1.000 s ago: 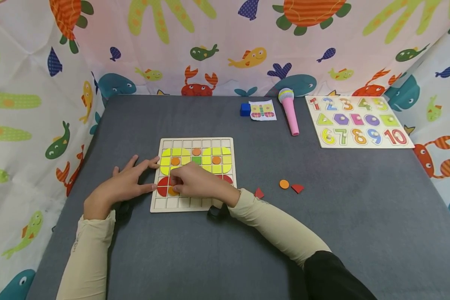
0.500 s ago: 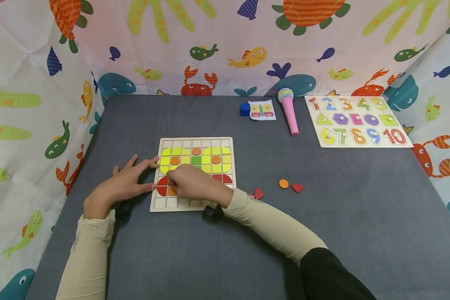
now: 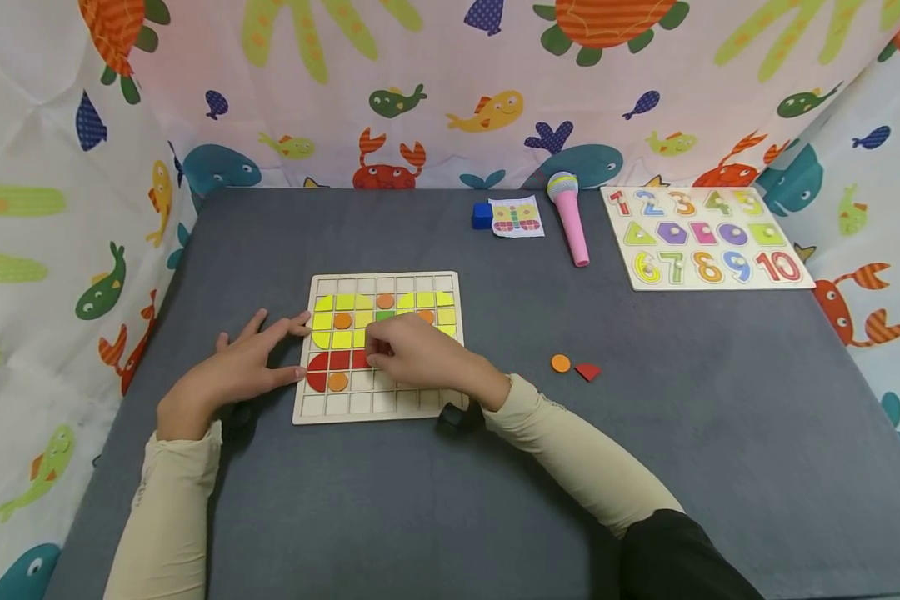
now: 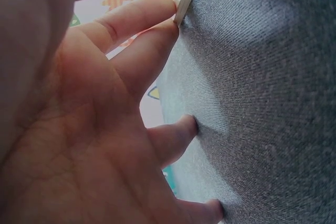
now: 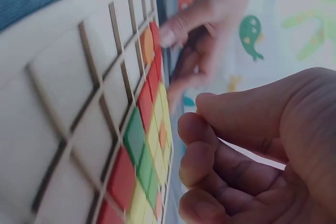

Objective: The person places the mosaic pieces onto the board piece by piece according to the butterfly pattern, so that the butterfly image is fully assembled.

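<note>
A wooden grid board (image 3: 382, 405) lies on the table, partly filled with flat yellow, orange, green and red pieces. My left hand (image 3: 232, 373) is at its left side, fingers spread. Its thumb and forefinger tips touch the board's edge, while other fingertips (image 4: 190, 124) rest on the grey cloth. Over the middle of the board is my right hand (image 3: 429, 354), thumb and curled fingers drawn together. No piece shows between its fingertips (image 5: 195, 128). Red pieces (image 3: 340, 360) and an orange disc (image 3: 337, 382) sit in the board's left squares.
A loose orange disc (image 3: 561, 363) and a red wedge (image 3: 588, 372) lie right of the board. Toward the back are a blue cube (image 3: 482, 216), a picture card (image 3: 517, 217), a pink toy microphone (image 3: 571, 225) and a number puzzle board (image 3: 708, 237).
My right hand has moved right from the board's left part, baring the red row there. Red pieces beside the right sleeve are out of sight now. The left hand stays at the edge.
</note>
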`<state>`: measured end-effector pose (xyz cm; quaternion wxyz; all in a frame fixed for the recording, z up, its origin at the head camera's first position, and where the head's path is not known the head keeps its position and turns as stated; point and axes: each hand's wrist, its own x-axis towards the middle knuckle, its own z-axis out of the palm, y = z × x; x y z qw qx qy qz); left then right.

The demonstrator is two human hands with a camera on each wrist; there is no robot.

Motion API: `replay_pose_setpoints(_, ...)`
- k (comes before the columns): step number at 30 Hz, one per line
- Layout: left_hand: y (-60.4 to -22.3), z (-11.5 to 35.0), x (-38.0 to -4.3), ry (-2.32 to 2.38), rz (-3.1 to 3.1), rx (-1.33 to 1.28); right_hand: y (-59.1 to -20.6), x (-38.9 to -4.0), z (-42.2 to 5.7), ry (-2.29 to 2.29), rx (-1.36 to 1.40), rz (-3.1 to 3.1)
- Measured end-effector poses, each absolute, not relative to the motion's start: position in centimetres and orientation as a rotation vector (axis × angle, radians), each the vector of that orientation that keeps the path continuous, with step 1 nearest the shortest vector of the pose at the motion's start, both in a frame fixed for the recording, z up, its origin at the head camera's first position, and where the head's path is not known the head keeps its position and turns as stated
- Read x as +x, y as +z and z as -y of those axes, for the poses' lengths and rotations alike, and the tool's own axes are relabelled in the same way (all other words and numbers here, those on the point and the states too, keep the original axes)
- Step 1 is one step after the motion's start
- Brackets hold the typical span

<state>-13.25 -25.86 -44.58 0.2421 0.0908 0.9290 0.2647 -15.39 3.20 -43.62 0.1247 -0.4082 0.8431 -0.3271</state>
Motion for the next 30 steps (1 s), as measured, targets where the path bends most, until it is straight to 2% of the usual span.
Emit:
replay_pose_setpoints(16,-44.5,26.0,-13.2,0.747,-2.530,0.274,-44.1,-14.6,-12.4,-1.102,-1.001,-2.559)
replay_pose_setpoints(30,-44.4,25.9,-13.1,0.742,-2.538,0.276,-45.4,-12.6,-18.5,-0.912,-0.984,-2.519)
